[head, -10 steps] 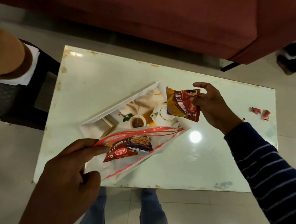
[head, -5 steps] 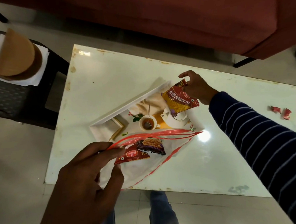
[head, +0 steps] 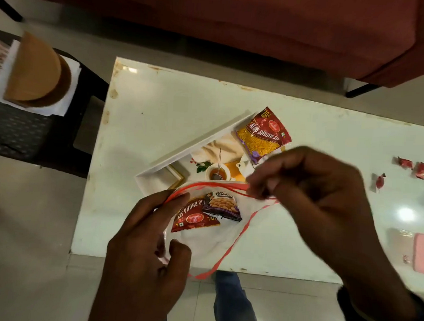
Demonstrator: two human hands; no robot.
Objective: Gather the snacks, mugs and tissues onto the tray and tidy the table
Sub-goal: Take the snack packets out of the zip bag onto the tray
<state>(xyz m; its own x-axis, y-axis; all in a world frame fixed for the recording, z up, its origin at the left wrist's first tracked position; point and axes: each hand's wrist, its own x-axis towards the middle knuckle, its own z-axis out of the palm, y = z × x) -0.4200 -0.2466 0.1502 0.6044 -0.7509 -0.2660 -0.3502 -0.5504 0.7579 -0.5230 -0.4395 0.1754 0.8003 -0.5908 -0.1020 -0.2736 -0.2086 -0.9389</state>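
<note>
A white tray (head: 189, 148) with a printed tea picture lies in the middle of the white table (head: 160, 103). A red and yellow snack packet (head: 263, 136) rests on the tray's far corner. My left hand (head: 147, 240) pinches the near rim of a clear plastic bag (head: 216, 241) with red edges. My right hand (head: 309, 197) pinches the bag's far rim. Inside the bag lie a red snack packet (head: 193, 217) and a dark peanut packet (head: 222, 205). The bag hangs over the tray's near part.
Red wrapper scraps (head: 412, 167) lie at the table's right side, one more scrap (head: 380, 181) nearer. A pink flat object (head: 423, 252) sits at the right edge. A dark side table (head: 23, 130) with a brown round thing stands left. A red sofa (head: 238, 21) runs behind.
My right hand has let go of the red and yellow packet on the tray and come back to grip the bag's far rim. The left hand keeps its hold.
</note>
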